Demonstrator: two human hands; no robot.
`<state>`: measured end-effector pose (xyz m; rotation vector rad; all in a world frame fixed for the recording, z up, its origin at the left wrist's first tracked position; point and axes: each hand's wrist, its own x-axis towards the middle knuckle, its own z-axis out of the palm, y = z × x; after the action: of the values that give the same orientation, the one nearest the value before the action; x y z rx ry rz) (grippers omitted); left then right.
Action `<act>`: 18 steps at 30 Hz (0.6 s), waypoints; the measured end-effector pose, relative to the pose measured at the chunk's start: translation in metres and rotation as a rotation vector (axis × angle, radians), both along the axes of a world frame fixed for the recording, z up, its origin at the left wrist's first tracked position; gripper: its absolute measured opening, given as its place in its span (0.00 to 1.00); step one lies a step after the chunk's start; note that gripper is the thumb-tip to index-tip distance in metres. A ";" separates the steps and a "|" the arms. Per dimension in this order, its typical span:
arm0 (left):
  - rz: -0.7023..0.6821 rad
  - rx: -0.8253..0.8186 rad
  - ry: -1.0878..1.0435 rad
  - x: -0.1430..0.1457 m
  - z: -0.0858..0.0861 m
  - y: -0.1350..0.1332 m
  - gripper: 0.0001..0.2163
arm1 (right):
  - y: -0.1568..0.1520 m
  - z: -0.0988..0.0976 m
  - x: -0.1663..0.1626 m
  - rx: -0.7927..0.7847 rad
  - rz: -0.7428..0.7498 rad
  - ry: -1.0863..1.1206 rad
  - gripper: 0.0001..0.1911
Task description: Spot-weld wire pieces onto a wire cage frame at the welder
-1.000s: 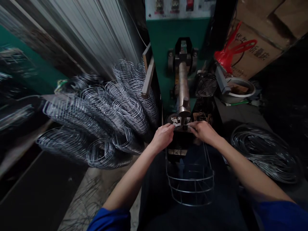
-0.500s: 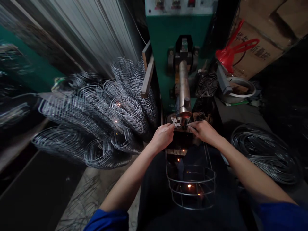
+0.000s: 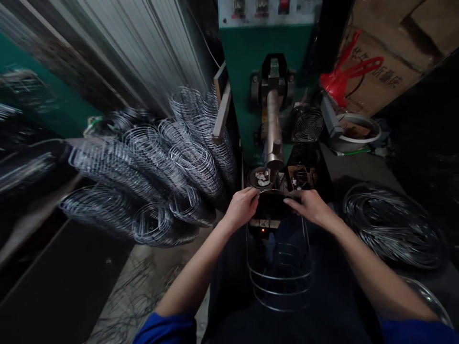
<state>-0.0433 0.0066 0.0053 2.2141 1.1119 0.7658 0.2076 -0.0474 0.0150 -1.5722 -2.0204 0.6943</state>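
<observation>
A wire basket frame (image 3: 281,282) hangs over my lap in front of a green welding machine (image 3: 251,71). My left hand (image 3: 242,208) grips its upper ring on the left. My right hand (image 3: 310,206) grips the same ring on the right. The top of the frame sits just below the steel electrode arm (image 3: 273,129), a little apart from its tip. A small glow shows under the ring.
Several stacks of wire rings (image 3: 150,167) are piled to the left. A coil of wire (image 3: 390,224) lies on the right. A small fan (image 3: 308,125), a bowl (image 3: 355,134), red plastic pieces (image 3: 340,79) and a cardboard box (image 3: 387,62) stand behind it.
Sparks flew half a second ago and have died out. Both hands have drawn the wire frame back and down from under the electrode tip.
</observation>
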 end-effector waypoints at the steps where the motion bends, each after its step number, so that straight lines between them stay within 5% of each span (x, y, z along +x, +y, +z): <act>1: 0.033 -0.108 -0.111 -0.004 -0.009 -0.009 0.09 | -0.010 -0.003 0.002 0.002 -0.020 0.042 0.13; 7: 0.211 -1.090 -0.717 -0.020 -0.073 -0.109 0.49 | -0.052 -0.015 0.037 0.199 -0.183 0.060 0.16; 10: 0.194 -1.505 -0.924 -0.009 -0.083 -0.154 0.50 | -0.060 -0.019 0.050 0.320 -0.303 0.043 0.16; 14: 0.216 -1.603 -1.096 0.016 -0.070 -0.168 0.29 | -0.071 -0.022 0.050 0.437 -0.398 0.032 0.16; 18: 0.292 -1.556 -1.076 0.030 -0.061 -0.165 0.22 | -0.123 -0.045 0.084 0.322 -0.417 -0.012 0.22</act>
<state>-0.0137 -0.1587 -0.0553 0.2340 0.8503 0.6322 0.2918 -0.1704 -0.0300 -1.7174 -1.6310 0.1901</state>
